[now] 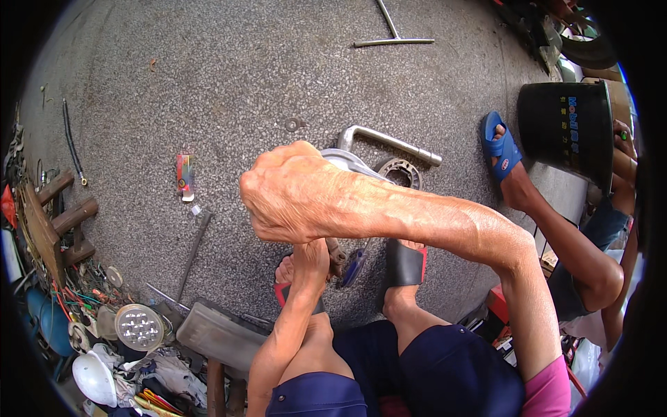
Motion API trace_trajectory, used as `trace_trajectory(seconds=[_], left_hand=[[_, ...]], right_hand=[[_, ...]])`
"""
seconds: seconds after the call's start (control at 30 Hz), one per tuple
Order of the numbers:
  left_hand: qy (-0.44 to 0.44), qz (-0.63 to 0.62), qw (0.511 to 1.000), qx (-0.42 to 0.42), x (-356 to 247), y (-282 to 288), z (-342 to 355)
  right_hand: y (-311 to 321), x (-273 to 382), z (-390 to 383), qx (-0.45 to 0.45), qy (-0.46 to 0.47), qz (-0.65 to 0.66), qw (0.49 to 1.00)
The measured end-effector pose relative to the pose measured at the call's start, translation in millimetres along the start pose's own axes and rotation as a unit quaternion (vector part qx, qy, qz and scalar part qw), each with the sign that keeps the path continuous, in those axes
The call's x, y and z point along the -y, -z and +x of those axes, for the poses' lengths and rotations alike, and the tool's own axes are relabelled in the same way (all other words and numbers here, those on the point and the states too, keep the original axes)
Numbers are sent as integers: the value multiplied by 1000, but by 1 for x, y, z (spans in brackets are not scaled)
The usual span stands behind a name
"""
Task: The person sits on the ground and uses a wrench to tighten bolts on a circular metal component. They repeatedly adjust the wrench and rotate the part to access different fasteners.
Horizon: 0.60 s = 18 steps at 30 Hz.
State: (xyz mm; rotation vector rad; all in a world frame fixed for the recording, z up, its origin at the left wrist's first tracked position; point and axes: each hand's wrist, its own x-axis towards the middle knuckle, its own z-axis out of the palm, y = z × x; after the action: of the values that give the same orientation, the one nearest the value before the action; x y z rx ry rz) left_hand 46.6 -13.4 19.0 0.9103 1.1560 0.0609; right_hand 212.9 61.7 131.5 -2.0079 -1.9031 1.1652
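My right hand [283,193] is raised across the middle, closed in a fist; what it grips, if anything, is hidden. Below it, my left hand [310,258] reaches down, its fingers mostly hidden behind the right. Beside the left hand are a brownish metal piece [336,258] and a blue-handled tool [354,267]. Behind my right forearm lie a round metal ring part [398,166], a silver metal piece [338,158] and a bent steel pipe [405,146] on the speckled floor.
Another person's sandalled foot [501,149] and hand beside a black bucket [564,132] are at right. A T-handle [393,42], small box [185,174], rod [194,256] and hose [71,142] lie around. A wooden stool [44,233] and clutter fill the left edge; a plank [215,333] is near me.
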Motion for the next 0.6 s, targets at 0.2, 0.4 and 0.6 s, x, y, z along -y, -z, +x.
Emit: trace_trajectory(seconds=[0.2,0.4,0.6], left_hand=[[73,12,996,39,-14,1,0],[95,-37,994,33,-8,9,-7],[125,33,992,9,-30,-8,-9]], right_hand=[[-1,-8,9,-1,-5,43,999],[-43,-20,-65,-180,70,142,971],[-155,-61,-151,-307,171,-64,934]])
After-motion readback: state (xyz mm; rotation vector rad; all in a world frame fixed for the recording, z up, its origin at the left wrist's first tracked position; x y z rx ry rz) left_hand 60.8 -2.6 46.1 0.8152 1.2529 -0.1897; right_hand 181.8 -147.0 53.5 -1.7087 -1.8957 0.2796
